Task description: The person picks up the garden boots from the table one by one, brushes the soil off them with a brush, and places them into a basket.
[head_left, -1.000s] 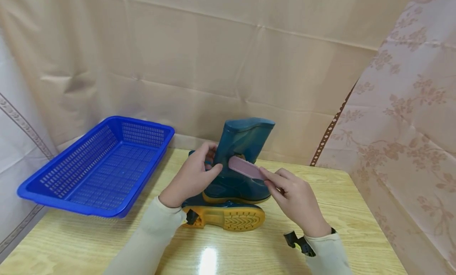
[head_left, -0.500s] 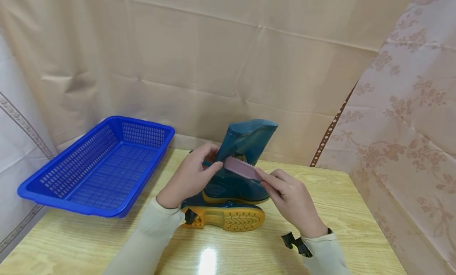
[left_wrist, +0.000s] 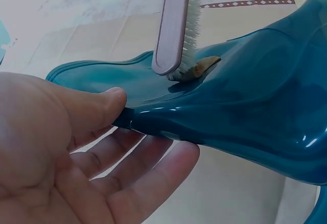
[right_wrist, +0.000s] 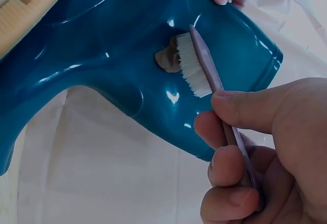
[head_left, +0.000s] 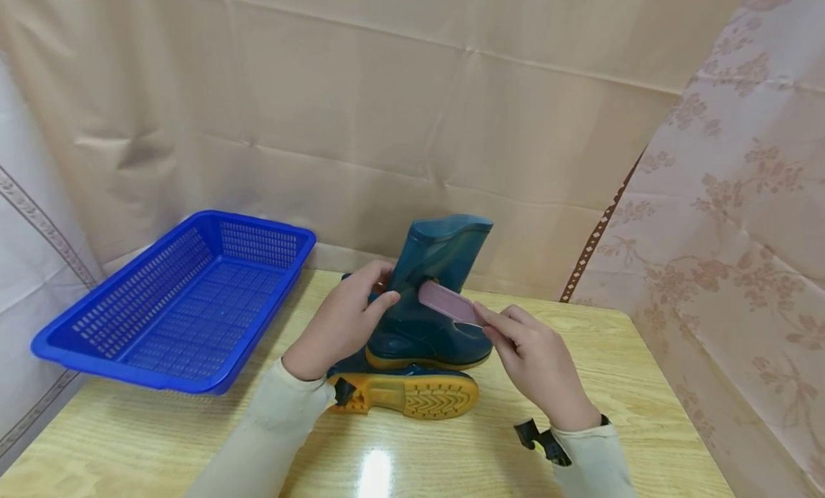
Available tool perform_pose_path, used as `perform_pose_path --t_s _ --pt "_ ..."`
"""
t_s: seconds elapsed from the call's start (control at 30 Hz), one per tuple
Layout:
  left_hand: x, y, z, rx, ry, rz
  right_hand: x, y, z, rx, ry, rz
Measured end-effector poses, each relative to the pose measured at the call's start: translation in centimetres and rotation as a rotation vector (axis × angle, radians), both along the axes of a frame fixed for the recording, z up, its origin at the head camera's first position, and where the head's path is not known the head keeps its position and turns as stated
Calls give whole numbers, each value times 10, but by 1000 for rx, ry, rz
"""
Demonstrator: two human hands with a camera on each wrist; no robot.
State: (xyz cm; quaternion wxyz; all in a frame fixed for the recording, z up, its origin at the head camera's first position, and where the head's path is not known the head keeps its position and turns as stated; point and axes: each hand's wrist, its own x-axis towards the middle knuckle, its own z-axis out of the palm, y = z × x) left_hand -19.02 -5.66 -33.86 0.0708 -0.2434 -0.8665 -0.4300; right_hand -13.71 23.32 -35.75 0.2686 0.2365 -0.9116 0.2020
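Note:
A teal rubber boot with a yellow-brown sole stands upright, its shaft leaning a little. My left hand holds the back of the shaft, thumb on the near side and fingers on the far side. In my right hand is a mauve scrub brush, gripped by its handle. White bristles meet the shaft beside a brown, mud-like patch; in the left wrist view the brush head overlaps that patch. In front lies a second boot on its side, its yellow sole facing me.
At the left sits a blue plastic basket with mesh walls. The wooden table ends at a beige cloth behind and a floral cloth at the right.
The brush shifted slightly left, then back to the right over the brown patch. The boot's shaft rocked right and returned left, with my left hand staying on it.

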Motion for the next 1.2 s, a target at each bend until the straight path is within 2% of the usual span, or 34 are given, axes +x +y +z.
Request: perform_pose_path --t_s 0.37,0.47,0.57,0.7,0.8,1.03,1.2 --pt "-2 0 0 3 -4 5 2 3 2 6 -18 -39" --pt "-3 0 -1 5 -5 9 2 3 4 4 3 0" --pt "-2 0 -1 7 -8 14 2 1 4 3 17 80" --pt "0 2 0 -1 -12 5 1 -3 2 41 -6 135" --pt "1 2 1 -5 -13 0 -1 -4 -1 66 -15 123" --pt "1 2 1 -8 -8 -8 -2 2 -2 35 34 65" --pt "1 1 0 -17 -4 -1 -1 4 0 35 11 28"
